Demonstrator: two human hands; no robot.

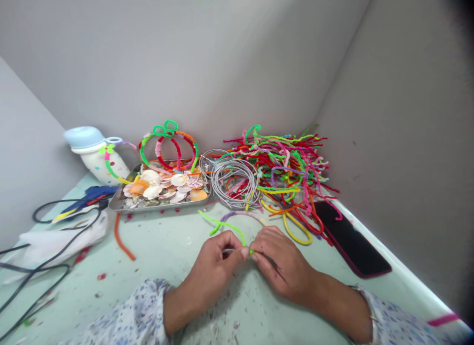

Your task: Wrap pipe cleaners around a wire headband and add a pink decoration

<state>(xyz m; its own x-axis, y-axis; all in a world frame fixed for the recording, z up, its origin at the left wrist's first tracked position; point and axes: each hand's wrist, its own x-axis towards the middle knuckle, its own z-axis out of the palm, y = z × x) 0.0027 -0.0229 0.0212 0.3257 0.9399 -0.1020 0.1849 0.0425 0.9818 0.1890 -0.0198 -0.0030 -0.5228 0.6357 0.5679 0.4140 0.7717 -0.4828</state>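
Low over the table, my left hand (218, 261) is closed, thumb and finger pinching a bright green pipe cleaner (231, 227) whose free end points up and left. My right hand (283, 263) is closed close beside it, its fingertips pinching a small green piece at the same spot. Just beyond the fingers curves a wire hoop (240, 214) wrapped in purple, lilac and cream, with green at its left end. The right hand covers the hoop's other side, so how far it is held there cannot be seen.
A metal tray (166, 206) holds seashells (166, 187), with wrapped rings (194, 154) on it. Behind my hands lie coiled grey wire (235, 184), a pipe cleaner heap (281, 162) and scissors (296, 226). A phone (351, 241) lies right; a bottle (96, 159) and black cable (48, 261) left.
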